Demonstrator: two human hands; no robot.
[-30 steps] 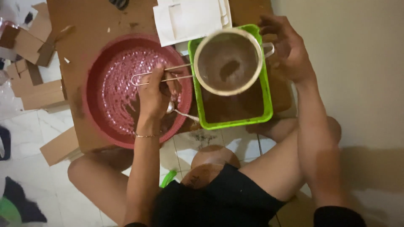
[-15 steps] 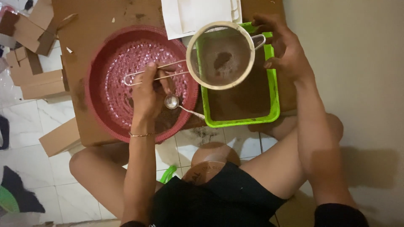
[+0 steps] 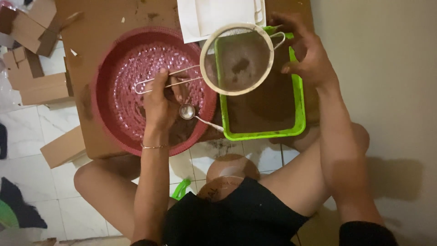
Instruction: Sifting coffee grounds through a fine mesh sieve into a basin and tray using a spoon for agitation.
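Head view: left hand (image 3: 160,105) grips sieve (image 3: 236,59) handle, right hand (image 3: 306,54) pinches its rim; light, stiff, likely spill-prone over green tray (image 3: 298,107).

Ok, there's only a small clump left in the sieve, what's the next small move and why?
Probably tap or shake the sieve gently over the green tray. The left hand holds its wire handle, the right hand steadies the rim, and a dark clump sits on the mesh above sifted brown powder.

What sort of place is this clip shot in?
Probably the floor of a home: white floor tiles, flattened cardboard used as a work mat, a plain wall, and loose cardboard boxes beside it.
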